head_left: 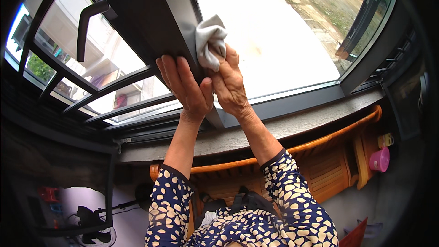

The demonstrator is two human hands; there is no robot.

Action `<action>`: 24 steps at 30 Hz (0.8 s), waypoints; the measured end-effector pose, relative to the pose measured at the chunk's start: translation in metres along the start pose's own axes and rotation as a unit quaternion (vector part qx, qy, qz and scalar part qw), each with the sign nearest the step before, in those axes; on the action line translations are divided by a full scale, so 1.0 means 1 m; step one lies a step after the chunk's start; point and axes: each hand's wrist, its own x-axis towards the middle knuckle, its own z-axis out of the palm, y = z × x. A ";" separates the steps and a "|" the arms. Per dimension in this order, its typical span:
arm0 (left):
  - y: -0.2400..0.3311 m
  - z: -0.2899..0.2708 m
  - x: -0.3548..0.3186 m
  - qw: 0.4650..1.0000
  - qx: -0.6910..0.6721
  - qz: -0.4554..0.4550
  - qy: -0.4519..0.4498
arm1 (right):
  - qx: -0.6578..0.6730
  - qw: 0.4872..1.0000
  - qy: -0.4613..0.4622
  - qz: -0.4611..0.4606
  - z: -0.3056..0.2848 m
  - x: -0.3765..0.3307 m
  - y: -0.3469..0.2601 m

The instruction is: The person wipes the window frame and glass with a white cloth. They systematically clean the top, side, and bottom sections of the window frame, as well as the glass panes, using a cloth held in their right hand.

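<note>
At the far left, well out from the left fingers and higher than their tips, a dark handle [83,34] hangs bent downward. Below it, to the left of those same fingers, slanted dark bars [109,90] cross the window opening. The post [146,18], broad and dark, rises above the left fingertips and leans up to the left. The left hand [186,87] lies against this post with its fingers stretched out and close together, holding nothing that shows, its thumb upright just beside the right hand. Right of the left fingertips and a little above them, the cloth [208,41], grey and crumpled, sits bunched against the post's paler edge. The right hand [231,82] grips it, fingers narrow and bent around its lower part; some of the fingertips are hidden in the folds. Beneath both hands' fingers runs the rough grey sill [292,123], passing behind the forearms. Lower still, down to the right of the right fingers, stands a wooden bench [320,169]. Farthest right, well apart from all the fingers, a pink tub [379,159] is beside the bench's end.
</note>
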 end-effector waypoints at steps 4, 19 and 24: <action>-0.003 0.004 -0.002 1.000 0.012 0.015 0.006 | -0.019 0.999 0.036 -0.015 0.008 0.008 0.010; -0.005 0.001 -0.003 1.000 0.015 0.013 0.000 | -0.194 0.971 0.051 -0.133 0.006 0.036 0.007; -0.006 0.000 -0.003 1.000 0.013 0.013 -0.003 | 0.074 0.996 0.015 -0.054 0.000 0.075 -0.023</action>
